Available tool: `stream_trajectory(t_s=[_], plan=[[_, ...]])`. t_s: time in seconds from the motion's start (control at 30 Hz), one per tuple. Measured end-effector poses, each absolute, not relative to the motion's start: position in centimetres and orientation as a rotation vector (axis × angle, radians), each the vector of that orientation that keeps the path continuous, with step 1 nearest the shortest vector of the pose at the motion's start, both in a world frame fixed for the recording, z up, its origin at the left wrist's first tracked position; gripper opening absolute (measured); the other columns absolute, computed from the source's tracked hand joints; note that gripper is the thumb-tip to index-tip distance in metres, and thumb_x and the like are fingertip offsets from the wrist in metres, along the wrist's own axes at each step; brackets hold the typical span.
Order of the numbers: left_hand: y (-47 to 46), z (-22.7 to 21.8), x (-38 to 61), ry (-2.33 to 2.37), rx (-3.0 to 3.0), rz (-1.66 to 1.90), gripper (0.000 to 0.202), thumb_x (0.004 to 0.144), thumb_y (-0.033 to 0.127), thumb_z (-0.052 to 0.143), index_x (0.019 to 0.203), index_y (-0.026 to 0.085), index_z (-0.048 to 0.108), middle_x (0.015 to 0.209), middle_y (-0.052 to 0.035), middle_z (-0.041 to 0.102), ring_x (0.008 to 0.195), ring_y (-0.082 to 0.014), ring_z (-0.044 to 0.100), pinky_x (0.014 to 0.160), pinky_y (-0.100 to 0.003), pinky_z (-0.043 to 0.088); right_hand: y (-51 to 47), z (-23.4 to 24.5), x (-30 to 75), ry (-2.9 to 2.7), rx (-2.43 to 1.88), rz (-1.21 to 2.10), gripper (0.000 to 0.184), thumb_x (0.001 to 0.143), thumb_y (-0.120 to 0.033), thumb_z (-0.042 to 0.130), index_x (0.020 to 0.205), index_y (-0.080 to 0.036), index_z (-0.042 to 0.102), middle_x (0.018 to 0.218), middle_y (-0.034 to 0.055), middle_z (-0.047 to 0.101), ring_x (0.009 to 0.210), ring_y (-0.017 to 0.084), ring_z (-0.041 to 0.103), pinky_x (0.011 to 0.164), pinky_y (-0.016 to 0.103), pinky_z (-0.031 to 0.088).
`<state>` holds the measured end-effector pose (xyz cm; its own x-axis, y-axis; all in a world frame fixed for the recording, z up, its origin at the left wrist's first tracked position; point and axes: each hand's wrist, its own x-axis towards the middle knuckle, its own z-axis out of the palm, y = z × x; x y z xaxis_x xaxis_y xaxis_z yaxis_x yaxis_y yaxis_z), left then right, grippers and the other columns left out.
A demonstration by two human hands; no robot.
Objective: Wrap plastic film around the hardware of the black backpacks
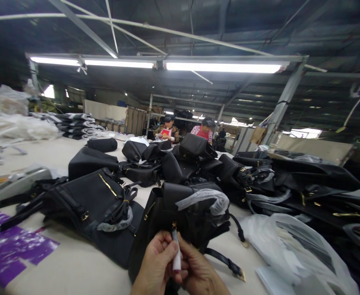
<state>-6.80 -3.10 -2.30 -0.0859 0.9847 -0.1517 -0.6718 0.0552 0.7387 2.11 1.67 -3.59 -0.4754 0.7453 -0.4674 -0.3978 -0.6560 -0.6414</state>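
Observation:
Both my hands meet at the bottom middle over a black leather bag standing on the table. My left hand is closed around a thin white pen-like stick, tip pointing up at the bag's small gold zip pull. My right hand pinches the same stick from the right side. The bag's handle is wrapped in clear plastic.
Many black bags cover the pale table, one lying flat at the left and a heap on the right. Clear plastic bags lie at the lower right, purple sheets at the lower left. Two people sit at the far end.

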Motion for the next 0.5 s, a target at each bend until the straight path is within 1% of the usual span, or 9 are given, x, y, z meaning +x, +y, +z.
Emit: stream_trajectory(t_s=[0.1, 0.17, 0.27, 0.3, 0.33, 0.43, 0.5], plan=[[-2.5, -3.2, -6.7, 0.845, 0.574, 1.574, 0.058, 0.05, 0.052, 0.09, 0.075, 0.02, 0.048, 0.052, 0.0103, 0.055, 0.043, -0.0058, 0.05, 0.038, -0.015, 0.041, 1.5, -3.3, 2.2, -0.62, -1.034, 2.154, 0.065, 0.023, -0.055, 0.094, 0.059, -0.015, 0.056, 0.037, -0.0066, 0.053, 0.028, 0.002, 0.042, 0.029, 0.01, 0.024], [-1.8, -3.9, -6.5, 0.872, 0.644, 1.626, 0.058, 0.053, 0.056, 0.087, 0.076, 0.021, 0.047, 0.049, 0.011, 0.053, 0.04, -0.0063, 0.049, 0.037, -0.015, 0.039, 1.3, -3.1, 2.4, -0.693, -1.034, 2.062, 0.067, 0.028, -0.06, 0.092, 0.066, -0.014, 0.062, 0.041, -0.0056, 0.057, 0.03, 0.003, 0.044, 0.03, 0.01, 0.026], [-1.2, -4.6, -6.2, 0.894, 0.738, 1.661, 0.057, 0.056, 0.062, 0.082, 0.078, 0.022, 0.047, 0.046, 0.0113, 0.052, 0.036, -0.008, 0.048, 0.036, -0.018, 0.04, 1.2, -2.7, 2.8, -0.839, -1.032, 1.864, 0.066, 0.039, -0.062, 0.09, 0.079, -0.014, 0.067, 0.051, -0.0032, 0.064, 0.039, 0.007, 0.054, 0.036, 0.014, 0.039], [-1.2, -4.6, -6.1, 0.899, 0.756, 1.668, 0.056, 0.058, 0.062, 0.081, 0.078, 0.022, 0.048, 0.047, 0.0107, 0.053, 0.037, -0.0086, 0.05, 0.037, -0.018, 0.041, 1.2, -2.5, 2.9, -0.852, -1.031, 1.842, 0.065, 0.041, -0.061, 0.09, 0.079, -0.013, 0.067, 0.053, -0.0027, 0.064, 0.041, 0.007, 0.056, 0.038, 0.015, 0.042], [-1.3, -4.5, -6.1, 0.91, 0.762, 1.668, 0.055, 0.058, 0.061, 0.081, 0.078, 0.021, 0.048, 0.047, 0.0103, 0.053, 0.038, -0.009, 0.051, 0.038, -0.018, 0.041, 1.2, -2.4, 2.9, -0.84, -1.031, 1.857, 0.064, 0.041, -0.061, 0.09, 0.077, -0.013, 0.067, 0.051, -0.0029, 0.063, 0.041, 0.008, 0.056, 0.039, 0.016, 0.042], [-2.0, -3.7, -6.4, 0.947, 0.748, 1.633, 0.051, 0.062, 0.057, 0.081, 0.08, 0.021, 0.05, 0.051, 0.0089, 0.057, 0.044, -0.0097, 0.055, 0.042, -0.017, 0.042, 1.4, -2.3, 2.6, -0.741, -1.055, 1.978, 0.063, 0.038, -0.061, 0.09, 0.068, -0.014, 0.062, 0.043, -0.0063, 0.054, 0.034, 0.005, 0.049, 0.033, 0.012, 0.031], [-2.3, -3.3, -6.7, 0.962, 0.742, 1.595, 0.048, 0.066, 0.055, 0.08, 0.083, 0.021, 0.05, 0.054, 0.0072, 0.06, 0.046, -0.0104, 0.056, 0.043, -0.018, 0.044, 1.6, -2.6, 2.2, -0.787, -1.058, 1.99, 0.061, 0.042, -0.062, 0.088, 0.067, -0.016, 0.058, 0.04, -0.0093, 0.048, 0.031, 0.003, 0.043, 0.032, 0.011, 0.026]])
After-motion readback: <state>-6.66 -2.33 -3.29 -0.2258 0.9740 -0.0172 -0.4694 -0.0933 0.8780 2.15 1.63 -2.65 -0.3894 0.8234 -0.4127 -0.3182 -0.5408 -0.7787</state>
